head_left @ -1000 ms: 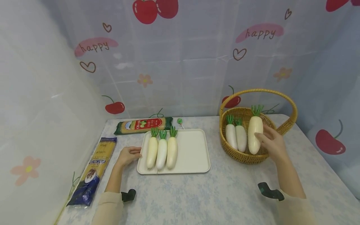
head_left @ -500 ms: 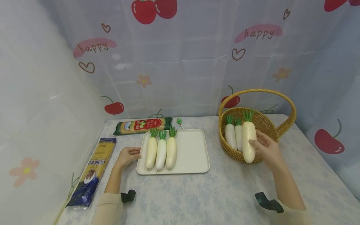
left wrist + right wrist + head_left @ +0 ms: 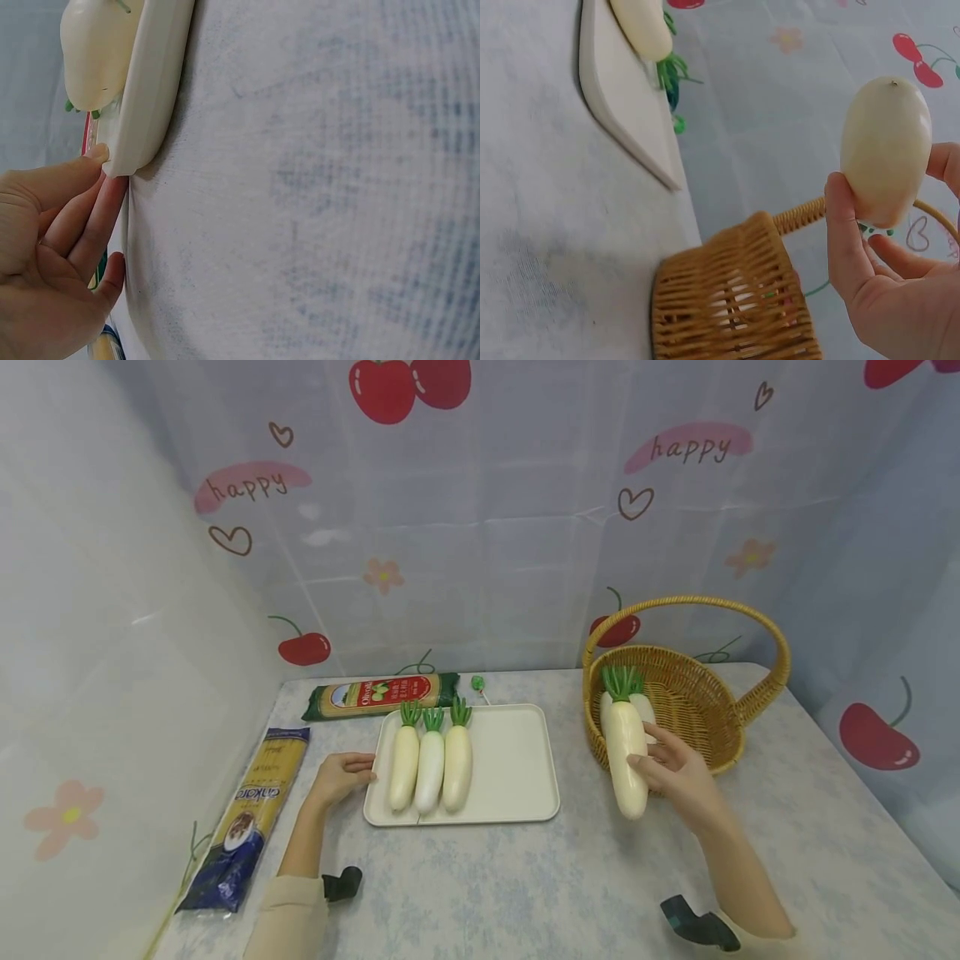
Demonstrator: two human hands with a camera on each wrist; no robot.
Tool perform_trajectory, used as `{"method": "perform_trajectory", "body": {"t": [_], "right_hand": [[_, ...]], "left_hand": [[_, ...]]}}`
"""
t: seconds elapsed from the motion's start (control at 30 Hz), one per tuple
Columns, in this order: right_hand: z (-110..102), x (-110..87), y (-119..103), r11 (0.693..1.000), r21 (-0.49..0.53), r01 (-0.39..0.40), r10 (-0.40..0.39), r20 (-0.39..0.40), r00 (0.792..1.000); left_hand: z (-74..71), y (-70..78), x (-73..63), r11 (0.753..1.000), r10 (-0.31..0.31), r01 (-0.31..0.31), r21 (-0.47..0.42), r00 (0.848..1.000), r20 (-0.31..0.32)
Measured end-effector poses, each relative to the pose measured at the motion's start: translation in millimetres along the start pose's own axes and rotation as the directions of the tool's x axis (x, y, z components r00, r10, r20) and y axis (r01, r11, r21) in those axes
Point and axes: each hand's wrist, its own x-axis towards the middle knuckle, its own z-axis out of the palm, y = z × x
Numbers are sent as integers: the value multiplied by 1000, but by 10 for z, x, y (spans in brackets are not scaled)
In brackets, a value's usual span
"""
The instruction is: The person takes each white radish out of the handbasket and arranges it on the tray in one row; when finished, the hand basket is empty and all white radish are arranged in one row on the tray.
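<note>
My right hand point(image 3: 678, 777) grips a cream-white radish point(image 3: 626, 760) with green leaf stubs, held over the front left rim of the wicker basket point(image 3: 693, 718). In the right wrist view the radish point(image 3: 886, 150) sits between thumb and fingers, blunt end toward the camera. Behind it in the basket, two more white radishes are partly hidden. At the left, my left hand point(image 3: 341, 778) pinches the edge of a white tray point(image 3: 517, 764). The left wrist view has the thumb on the tray rim point(image 3: 154, 97) and fingers below it. Three radishes point(image 3: 431, 772) lie side by side on the tray's left half.
A green-and-red pasta pack point(image 3: 382, 695) lies behind the tray, and a yellow-and-blue pasta pack point(image 3: 251, 818) lies at the left. A small green-topped item point(image 3: 478, 683) sits at the tray's back edge. The basket's tall handle point(image 3: 686, 602) arches over it. A printed curtain point(image 3: 495, 568) hangs behind.
My right hand has carried the radish left and toward the front, from inside the basket to its front left rim. The left hand has stayed at the tray's edge.
</note>
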Motion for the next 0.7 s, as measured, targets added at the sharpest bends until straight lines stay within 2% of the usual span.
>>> {"method": "perform_trajectory", "body": {"t": [0.33, 0.47, 0.7], "right_hand": [[255, -6, 26, 1000, 16, 8, -9, 58, 998], [390, 47, 47, 998, 61, 15, -21, 88, 996], [602, 176, 113, 998, 52, -18, 11, 125, 992]], "left_hand": [[0, 3, -5, 1000, -15, 15, -7, 1000, 6], [-8, -1, -6, 1000, -16, 16, -8, 1000, 7], [0, -5, 1, 1000, -25, 25, -10, 1000, 3]]}}
